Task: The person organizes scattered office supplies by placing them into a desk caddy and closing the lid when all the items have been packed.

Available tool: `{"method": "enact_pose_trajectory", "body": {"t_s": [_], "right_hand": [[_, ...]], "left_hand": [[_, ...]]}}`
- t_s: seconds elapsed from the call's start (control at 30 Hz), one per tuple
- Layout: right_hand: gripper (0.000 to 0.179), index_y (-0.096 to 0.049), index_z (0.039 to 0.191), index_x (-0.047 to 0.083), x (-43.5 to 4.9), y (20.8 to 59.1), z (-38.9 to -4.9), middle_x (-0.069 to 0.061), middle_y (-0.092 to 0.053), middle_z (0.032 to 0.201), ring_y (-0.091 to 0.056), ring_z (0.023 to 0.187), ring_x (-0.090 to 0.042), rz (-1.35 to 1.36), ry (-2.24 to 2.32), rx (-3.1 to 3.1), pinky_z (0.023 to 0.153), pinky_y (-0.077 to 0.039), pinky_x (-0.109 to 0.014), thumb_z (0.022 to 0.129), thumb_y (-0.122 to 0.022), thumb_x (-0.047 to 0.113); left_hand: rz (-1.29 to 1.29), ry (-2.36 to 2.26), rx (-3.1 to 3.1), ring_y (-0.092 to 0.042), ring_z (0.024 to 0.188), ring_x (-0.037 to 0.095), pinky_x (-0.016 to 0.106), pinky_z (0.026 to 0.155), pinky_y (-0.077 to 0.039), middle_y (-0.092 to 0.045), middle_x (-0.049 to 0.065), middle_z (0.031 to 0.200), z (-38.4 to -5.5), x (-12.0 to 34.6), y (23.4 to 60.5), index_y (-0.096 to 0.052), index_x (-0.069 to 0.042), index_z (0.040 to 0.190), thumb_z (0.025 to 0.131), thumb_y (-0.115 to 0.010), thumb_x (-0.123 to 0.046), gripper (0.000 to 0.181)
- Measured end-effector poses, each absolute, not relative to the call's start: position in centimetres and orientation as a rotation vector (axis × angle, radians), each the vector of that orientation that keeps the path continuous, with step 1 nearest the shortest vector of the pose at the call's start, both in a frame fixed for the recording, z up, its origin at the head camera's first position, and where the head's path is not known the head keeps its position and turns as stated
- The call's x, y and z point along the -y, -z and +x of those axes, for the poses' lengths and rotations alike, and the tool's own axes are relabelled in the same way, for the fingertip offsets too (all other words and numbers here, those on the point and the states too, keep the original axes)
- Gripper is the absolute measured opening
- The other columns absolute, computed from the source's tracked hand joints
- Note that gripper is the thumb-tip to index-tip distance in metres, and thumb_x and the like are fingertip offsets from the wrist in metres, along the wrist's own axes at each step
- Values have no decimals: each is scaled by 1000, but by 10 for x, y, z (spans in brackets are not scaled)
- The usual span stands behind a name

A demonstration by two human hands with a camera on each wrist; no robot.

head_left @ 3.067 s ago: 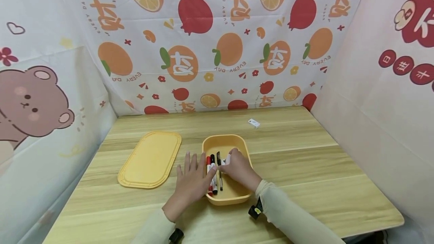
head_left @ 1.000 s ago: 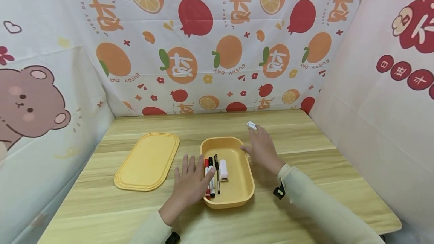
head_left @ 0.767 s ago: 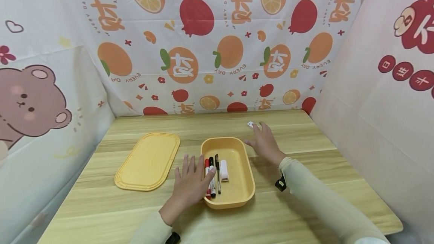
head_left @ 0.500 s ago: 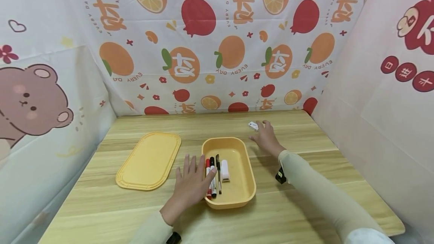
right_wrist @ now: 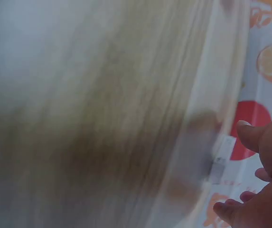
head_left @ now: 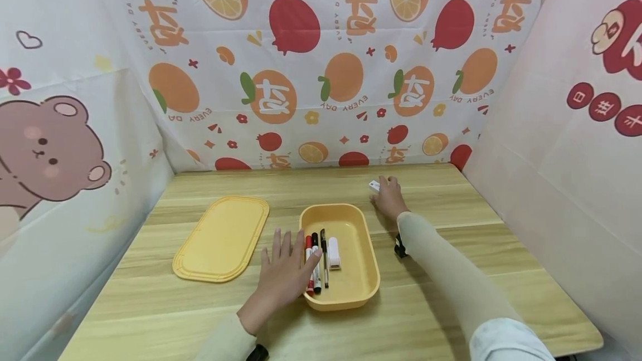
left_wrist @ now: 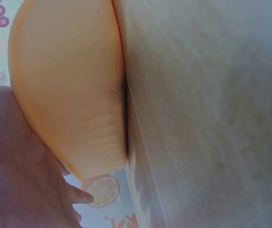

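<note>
My left hand point(head_left: 282, 273) lies with spread, straight fingers over the left rim of a yellow plastic box point(head_left: 355, 280). Inside, side by side, are a red marker point(head_left: 309, 243), a black marker point(head_left: 315, 240), a black-capped pen point(head_left: 324, 247) and a white stapler point(head_left: 334, 252). The left hand partly covers the markers. Beyond the box, my right hand point(head_left: 390, 198) reaches over a small white block point(head_left: 374, 185) with grey printing, perhaps an eraser. In the right wrist view, thumb and fingers stand apart around the block point(right_wrist: 221, 159), not gripping it.
A flat yellow lid point(head_left: 222, 238) lies on the wooden table point(head_left: 451, 283) left of the box. Behind the table hangs a fruit-print cloth point(head_left: 321, 32); cloth walls flank both sides.
Earlier my right hand was in the box, holding the stapler. It let go there, then moved back and right to the white block. My left hand has stayed at the rim.
</note>
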State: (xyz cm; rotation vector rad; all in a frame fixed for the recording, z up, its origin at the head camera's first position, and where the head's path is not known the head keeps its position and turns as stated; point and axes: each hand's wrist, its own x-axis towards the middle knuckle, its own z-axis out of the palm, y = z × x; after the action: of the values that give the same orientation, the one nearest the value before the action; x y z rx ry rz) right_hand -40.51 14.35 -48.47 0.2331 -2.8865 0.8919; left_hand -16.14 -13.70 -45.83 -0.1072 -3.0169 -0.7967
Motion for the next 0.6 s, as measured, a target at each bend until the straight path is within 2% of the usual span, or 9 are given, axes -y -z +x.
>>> {"method": "enact_pose_trajectory", "body": {"t_s": [0.27,0.47,0.6], "right_hand": [[70,-32,154,1,-144,495,-422,-33,-28,151,-37,135,-50,146,-935,2896,108,-39,-61,97,-67,22],[73,-24,158,0,-139,492,-425,-34,-27,151,-40,134,-49,117,-971,2932,109,-39,-59,98,-62,17],[70,-22,158,-1,-135,488,-424,-36,-33,147,-48,126,-47,101,-966,2932,106,-42,-56,98,-58,10]], "left_hand": [[-115,780,3022,12,156,36,71,117,1,-12,20,168,-160,137,458,-19,-16,163,96,-15,-78,92],[-109,797,3019,13,156,35,71,118,2,-10,19,168,-159,137,457,-18,-16,163,100,-20,-73,85],[-103,804,3011,13,156,35,70,118,3,-10,19,168,-159,138,457,-18,-16,163,102,-25,-69,81]]}}
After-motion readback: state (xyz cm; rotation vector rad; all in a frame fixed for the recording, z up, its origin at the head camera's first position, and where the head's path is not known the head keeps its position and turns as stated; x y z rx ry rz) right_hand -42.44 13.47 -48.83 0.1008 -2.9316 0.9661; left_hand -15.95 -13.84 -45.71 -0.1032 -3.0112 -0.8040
